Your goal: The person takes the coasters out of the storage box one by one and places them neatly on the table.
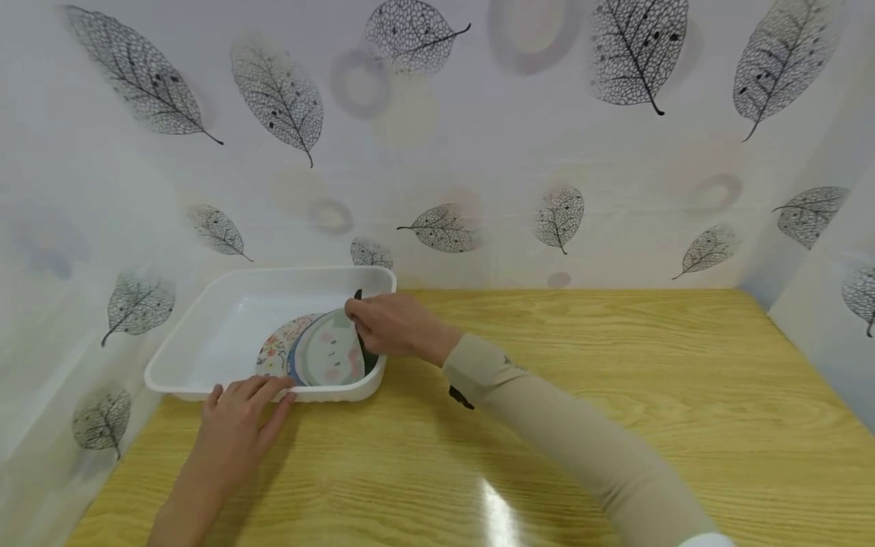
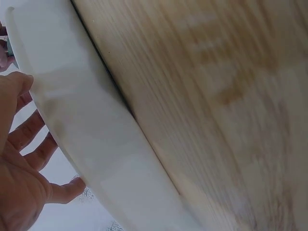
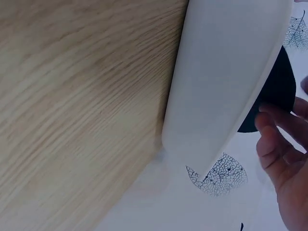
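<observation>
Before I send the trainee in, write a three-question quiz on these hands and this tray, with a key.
1. Which long rim of the white tray does the left hand touch in the head view, near or far?
2. True or false: in that view, the floral disc lies left of the face-printed disc.
3. The right hand holds: A) the floral disc; B) the dark rounded piece; C) nothing.

Key: 1 near; 2 true; 3 B.
</observation>
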